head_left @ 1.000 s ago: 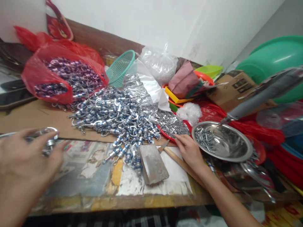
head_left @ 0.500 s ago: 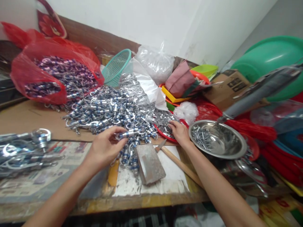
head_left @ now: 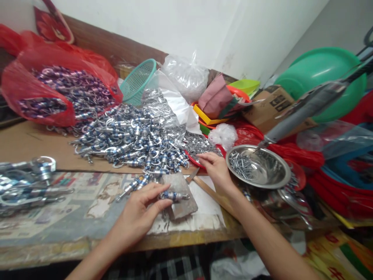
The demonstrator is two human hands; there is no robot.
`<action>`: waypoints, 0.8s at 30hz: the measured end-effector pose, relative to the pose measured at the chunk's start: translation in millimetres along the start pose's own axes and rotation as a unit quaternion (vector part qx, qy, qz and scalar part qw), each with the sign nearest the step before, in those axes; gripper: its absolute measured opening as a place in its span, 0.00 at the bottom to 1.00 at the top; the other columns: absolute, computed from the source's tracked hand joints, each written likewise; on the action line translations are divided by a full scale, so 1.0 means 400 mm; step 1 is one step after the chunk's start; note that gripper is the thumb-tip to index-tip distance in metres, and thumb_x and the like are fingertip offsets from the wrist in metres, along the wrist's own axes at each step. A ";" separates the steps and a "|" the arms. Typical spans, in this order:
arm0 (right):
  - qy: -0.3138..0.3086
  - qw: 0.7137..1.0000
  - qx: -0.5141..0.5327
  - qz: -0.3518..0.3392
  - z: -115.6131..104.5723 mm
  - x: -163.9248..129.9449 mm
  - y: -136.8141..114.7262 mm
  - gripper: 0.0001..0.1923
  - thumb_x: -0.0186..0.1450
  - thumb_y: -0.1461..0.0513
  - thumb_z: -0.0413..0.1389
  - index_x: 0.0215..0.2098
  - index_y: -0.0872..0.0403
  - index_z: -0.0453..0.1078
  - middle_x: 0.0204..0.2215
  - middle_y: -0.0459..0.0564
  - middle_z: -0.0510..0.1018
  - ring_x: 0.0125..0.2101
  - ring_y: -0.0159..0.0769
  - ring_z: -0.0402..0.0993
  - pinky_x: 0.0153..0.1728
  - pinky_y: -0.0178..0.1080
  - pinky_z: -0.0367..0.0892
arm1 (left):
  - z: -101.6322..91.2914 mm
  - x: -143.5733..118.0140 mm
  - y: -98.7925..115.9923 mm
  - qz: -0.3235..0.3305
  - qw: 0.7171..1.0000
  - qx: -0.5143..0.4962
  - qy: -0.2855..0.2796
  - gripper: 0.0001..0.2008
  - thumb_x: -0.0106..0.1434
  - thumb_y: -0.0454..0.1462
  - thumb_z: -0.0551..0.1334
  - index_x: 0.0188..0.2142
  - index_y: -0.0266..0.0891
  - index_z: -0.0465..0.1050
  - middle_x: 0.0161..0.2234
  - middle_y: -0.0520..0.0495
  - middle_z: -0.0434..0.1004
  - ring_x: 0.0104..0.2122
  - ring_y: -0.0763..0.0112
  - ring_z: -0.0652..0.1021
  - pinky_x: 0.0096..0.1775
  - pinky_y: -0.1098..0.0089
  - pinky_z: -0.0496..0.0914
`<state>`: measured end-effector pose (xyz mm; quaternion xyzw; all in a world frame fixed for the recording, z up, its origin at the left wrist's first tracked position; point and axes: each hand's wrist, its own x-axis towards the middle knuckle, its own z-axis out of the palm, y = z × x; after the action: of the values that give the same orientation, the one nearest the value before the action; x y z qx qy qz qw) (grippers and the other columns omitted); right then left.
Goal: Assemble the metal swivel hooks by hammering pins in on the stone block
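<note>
- Swivel clip (head_left: 174, 195), blue-banded, lies across the grey metal block (head_left: 180, 196), pinched at its near end by the left hand (head_left: 140, 213).
- Right hand (head_left: 214, 168), at two o'clock of the block, has fingers pressed on small metal pieces in the red tray (head_left: 196, 159); whether it pinches one I cannot tell.
- Step in hand, by appearance: seating the clip; next calls for a steady hold while a piece comes over.
- Wooden-handled tool (head_left: 211, 190) lies just beside the block.

Left of the block (head_left: 180, 196), the bench (head_left: 87, 210) lies bare as far as the metal parts (head_left: 26, 186) at the edge. Behind the block, the heap of swivels (head_left: 131, 140) bars the way. Right of it lie a wooden handle (head_left: 214, 194), a red tray (head_left: 201, 149) and the steel bowl (head_left: 258, 167), close together.
</note>
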<state>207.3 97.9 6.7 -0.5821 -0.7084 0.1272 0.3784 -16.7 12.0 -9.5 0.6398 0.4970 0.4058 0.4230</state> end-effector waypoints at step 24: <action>-0.034 0.956 0.119 -0.267 0.033 -0.206 -0.113 0.14 0.61 0.70 0.51 0.44 0.53 0.67 0.35 0.51 0.77 0.36 0.34 0.74 0.35 0.36 0.72 | 0.012 -0.015 0.008 -0.147 0.966 -0.196 0.081 0.05 0.49 0.40 0.67 0.26 0.43 0.79 0.27 0.51 0.81 0.29 0.65 0.77 0.35 0.67 0.71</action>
<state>168.3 12.4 -6.2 -0.3182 -0.8300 0.1245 0.4408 -12.2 4.9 -8.7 0.4292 0.5291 0.4788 0.5537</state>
